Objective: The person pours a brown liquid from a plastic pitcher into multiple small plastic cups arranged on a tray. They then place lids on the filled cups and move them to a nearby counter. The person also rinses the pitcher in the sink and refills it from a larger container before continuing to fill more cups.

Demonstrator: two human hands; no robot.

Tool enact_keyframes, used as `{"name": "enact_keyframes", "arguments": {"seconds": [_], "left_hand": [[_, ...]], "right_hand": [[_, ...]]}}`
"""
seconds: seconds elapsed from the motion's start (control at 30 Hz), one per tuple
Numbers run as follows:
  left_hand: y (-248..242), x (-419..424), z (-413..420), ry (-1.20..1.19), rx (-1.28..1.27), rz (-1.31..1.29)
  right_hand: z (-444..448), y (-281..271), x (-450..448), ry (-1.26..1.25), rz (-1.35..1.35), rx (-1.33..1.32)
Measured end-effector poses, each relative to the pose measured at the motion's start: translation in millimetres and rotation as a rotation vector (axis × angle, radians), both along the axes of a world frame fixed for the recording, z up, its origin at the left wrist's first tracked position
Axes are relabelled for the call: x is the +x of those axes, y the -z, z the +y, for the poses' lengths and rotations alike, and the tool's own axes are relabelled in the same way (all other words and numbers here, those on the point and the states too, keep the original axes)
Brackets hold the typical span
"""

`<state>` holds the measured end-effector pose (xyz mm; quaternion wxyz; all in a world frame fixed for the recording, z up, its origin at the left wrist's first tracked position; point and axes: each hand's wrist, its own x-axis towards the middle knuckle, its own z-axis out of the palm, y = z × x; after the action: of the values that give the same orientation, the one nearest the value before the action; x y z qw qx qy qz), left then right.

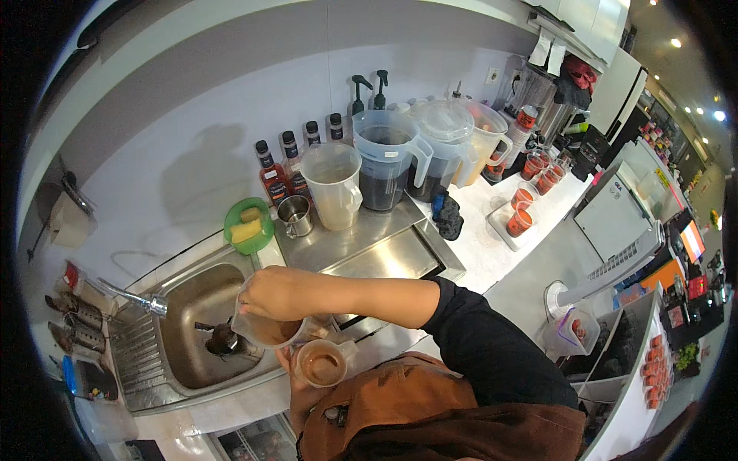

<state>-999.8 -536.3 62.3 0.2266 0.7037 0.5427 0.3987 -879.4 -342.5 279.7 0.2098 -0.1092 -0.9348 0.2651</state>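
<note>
My right hand [279, 293] reaches across from the right and grips a clear plastic pitcher [259, 328], tilted, with brown liquid inside. Its rim is close above a smaller plastic measuring jug [322, 363], which also holds brown liquid. Around that jug's near left side my left hand [305, 395] is closed, partly hidden by the jug and the brown apron. Both vessels are at the right edge of the steel sink [202, 369]. In the basin lies a dark-handled metal item [223, 339].
A green bowl with sponges [248, 227], a steel cup [295, 216], syrup bottles [277, 181] and large pitchers [383, 167] stand along the wall. The faucet [138, 298] reaches over the sink. Cups on a tray [513, 230] sit at the right.
</note>
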Motion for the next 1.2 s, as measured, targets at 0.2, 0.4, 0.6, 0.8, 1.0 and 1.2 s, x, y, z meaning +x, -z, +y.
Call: {"name": "enact_keyframes", "arguments": {"seconds": [0.2,0.4,0.6,0.8,1.0,1.2], "left_hand": [[1.4,2.5,6.5,0.021,-0.035,-0.069],[-5.1,0.2,4.9,0.021,-0.076,-0.178],[-1.8,8.2,-0.4,0.085,-0.187,-0.389],[44.2,4.1,1.1,0.036,-0.247,-0.692],[-15.6,-8.4,-11.4,0.053,-0.007,-0.246],[-2.1,-15.4,-28.5,-0.161,-0.009,-0.672]], "right_hand": [[-3.1,5.2,-9.2,-0.061,0.042,-0.097],[-0.9,2.7,-9.3,-0.005,-0.052,0.047],[0.8,4.7,2.1,0.045,0.146,-0.157],[-6.3,-19.0,13.8,0.115,-0.091,0.015],[5.6,10.0,20.5,0.236,0.133,-0.051],[8.3,64.1,55.5,0.670,0.384,-0.147]]}}
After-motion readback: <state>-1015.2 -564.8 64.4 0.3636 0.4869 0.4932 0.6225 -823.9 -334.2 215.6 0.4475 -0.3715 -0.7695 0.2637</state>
